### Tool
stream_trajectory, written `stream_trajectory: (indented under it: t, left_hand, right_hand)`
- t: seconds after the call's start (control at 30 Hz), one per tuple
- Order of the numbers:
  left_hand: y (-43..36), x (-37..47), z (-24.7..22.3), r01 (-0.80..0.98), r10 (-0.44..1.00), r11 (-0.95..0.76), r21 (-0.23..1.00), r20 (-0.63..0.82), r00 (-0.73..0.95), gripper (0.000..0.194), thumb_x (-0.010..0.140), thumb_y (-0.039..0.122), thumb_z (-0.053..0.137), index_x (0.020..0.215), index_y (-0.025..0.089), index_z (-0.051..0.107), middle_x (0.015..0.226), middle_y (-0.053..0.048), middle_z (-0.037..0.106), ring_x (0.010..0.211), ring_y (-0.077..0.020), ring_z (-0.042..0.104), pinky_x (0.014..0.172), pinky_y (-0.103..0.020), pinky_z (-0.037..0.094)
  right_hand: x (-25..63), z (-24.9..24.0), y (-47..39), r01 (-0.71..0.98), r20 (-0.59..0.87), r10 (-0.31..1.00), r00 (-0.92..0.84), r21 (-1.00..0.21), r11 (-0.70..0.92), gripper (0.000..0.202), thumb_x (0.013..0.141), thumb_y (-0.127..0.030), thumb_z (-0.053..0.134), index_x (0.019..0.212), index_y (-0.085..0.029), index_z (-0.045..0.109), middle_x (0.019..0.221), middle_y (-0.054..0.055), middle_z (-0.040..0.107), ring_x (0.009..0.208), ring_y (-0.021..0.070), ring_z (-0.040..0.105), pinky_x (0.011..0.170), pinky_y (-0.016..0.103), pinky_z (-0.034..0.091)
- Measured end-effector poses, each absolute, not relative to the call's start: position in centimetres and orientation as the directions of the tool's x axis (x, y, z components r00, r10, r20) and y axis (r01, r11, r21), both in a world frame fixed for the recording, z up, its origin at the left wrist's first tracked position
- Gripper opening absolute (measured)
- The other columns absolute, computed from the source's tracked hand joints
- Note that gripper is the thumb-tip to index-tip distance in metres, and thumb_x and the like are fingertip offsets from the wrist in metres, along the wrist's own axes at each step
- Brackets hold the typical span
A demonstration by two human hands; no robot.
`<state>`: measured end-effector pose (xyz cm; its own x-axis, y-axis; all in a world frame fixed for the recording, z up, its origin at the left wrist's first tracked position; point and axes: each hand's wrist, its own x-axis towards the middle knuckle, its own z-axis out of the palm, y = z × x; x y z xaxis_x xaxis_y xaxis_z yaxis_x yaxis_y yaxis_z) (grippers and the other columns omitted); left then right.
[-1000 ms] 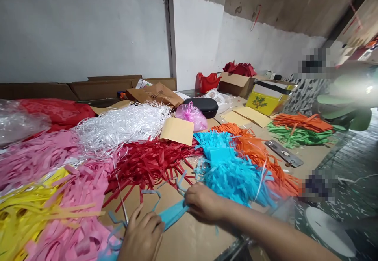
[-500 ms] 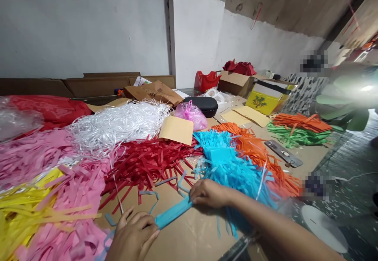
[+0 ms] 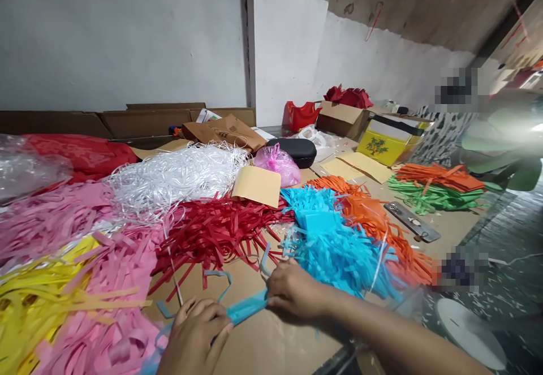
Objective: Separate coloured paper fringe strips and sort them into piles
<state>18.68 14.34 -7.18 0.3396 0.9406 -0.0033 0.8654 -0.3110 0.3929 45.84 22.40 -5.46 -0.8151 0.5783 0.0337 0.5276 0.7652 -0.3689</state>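
A folded blue strip (image 3: 247,307) lies slanting between my two hands, low in the middle of the view. My left hand (image 3: 197,330) is closed on its near left end, the fingers curled over it. At the other end my right hand (image 3: 292,289) grips the strip with bent fingers. Thin blue ribbons (image 3: 219,277) lie loose on the brown cardboard (image 3: 275,341) beyond the strip. More blue material shows beside and under my left wrist. A white string (image 3: 173,267) runs down to my left hand.
Fringed piles surround the hands: yellow (image 3: 38,296), pink (image 3: 114,284), red (image 3: 212,231), blue (image 3: 335,245) and orange (image 3: 382,233). White string (image 3: 178,177) is heaped behind. A phone (image 3: 411,221) lies right. Further right are a person's patterned clothing (image 3: 443,132) and a fan (image 3: 500,143).
My right hand has moved slightly left and nearer my left hand, and less of the blue strip shows between them. The view has shifted a little.
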Motion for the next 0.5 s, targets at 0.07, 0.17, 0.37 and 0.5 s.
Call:
stream_trajectory:
  t: [0.07, 0.17, 0.37, 0.5]
  left_hand:
    - [14.6, 19.6, -6.4, 0.908, 0.958, -0.233, 0.349, -0.075, 0.276, 0.034, 0.099, 0.037, 0.042, 0.085, 0.030, 0.072, 0.094, 0.000, 0.073, 0.101, -0.0247, 0.066, 0.102, -0.055, 0.034]
    - [15.2, 20.8, -5.8, 0.961, 0.972, -0.163, 0.225, -0.129, 0.195, 0.039, 0.102, 0.030, 0.038, 0.087, 0.024, 0.073, 0.095, -0.004, 0.074, 0.103, -0.0267, 0.065, 0.097, -0.051, 0.038]
    - [16.2, 21.3, -5.7, 0.971, 0.970, -0.188, 0.150, -0.124, 0.207, 0.037, 0.101, 0.023, 0.042, 0.085, 0.021, 0.075, 0.095, -0.007, 0.076, 0.102, -0.0309, 0.066, 0.096, -0.052, 0.036]
    - [16.6, 20.9, -5.7, 0.966, 0.964, -0.219, 0.139, -0.122, 0.237, 0.033, 0.100, 0.024, 0.046, 0.086, 0.021, 0.076, 0.095, -0.008, 0.077, 0.100, -0.0327, 0.066, 0.092, -0.052, 0.037]
  right_hand:
    - [45.8, -5.6, 22.6, 0.592, 0.011, 0.643, -0.766, -0.378, 0.712, 0.014, 0.098, -0.032, 0.069, 0.090, -0.021, 0.073, 0.091, 0.001, 0.073, 0.088, 0.0194, 0.059, 0.081, 0.036, 0.031]
    - [45.3, -5.6, 22.7, 0.679, -0.001, 0.723, -0.691, -0.344, 0.649, 0.015, 0.097, -0.029, 0.067, 0.088, -0.017, 0.073, 0.094, 0.005, 0.072, 0.092, 0.0224, 0.058, 0.082, 0.039, 0.031]
    - [44.8, -6.0, 22.9, 0.723, -0.017, 0.764, -0.645, -0.337, 0.603, 0.014, 0.092, -0.029, 0.071, 0.087, -0.017, 0.074, 0.096, 0.005, 0.071, 0.095, 0.0228, 0.059, 0.084, 0.038, 0.033]
    - [44.9, -5.9, 23.1, 0.725, -0.023, 0.763, -0.646, -0.332, 0.604, 0.014, 0.091, -0.031, 0.071, 0.087, -0.018, 0.074, 0.096, 0.004, 0.071, 0.096, 0.0229, 0.060, 0.084, 0.038, 0.035]
